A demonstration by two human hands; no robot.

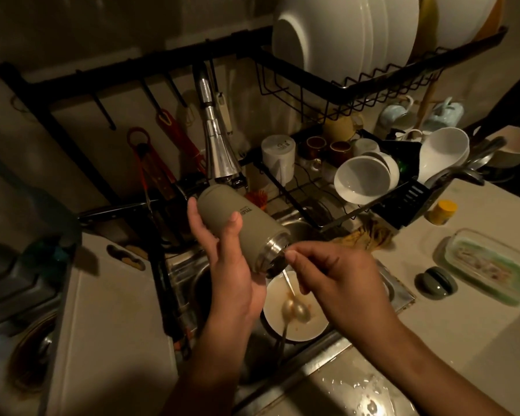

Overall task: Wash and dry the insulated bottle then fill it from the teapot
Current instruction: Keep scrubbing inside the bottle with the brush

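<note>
Evidently for rinsing and draining, the left hand (231, 274) grasps the insulated bottle (240, 223) round its body above the sink (180, 271), mouth tipped toward five o'clock, while the right hand (333, 280) pinches the steel rim with curled fingers (294, 258); the bottle presents matte grey-green, uncapped, dark inside.

Dim kitchen, pale countertop (117, 310), steel sink (402, 298), black dish rack (344, 96), possibly tiled wall (72, 28)

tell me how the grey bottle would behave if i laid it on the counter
The insulated bottle is a smooth round cylinder, so on its side it would probably roll. Its matte coat likely grips well: the left hand holds it tilted. The bare steel mouth may be slick when wet.
</note>
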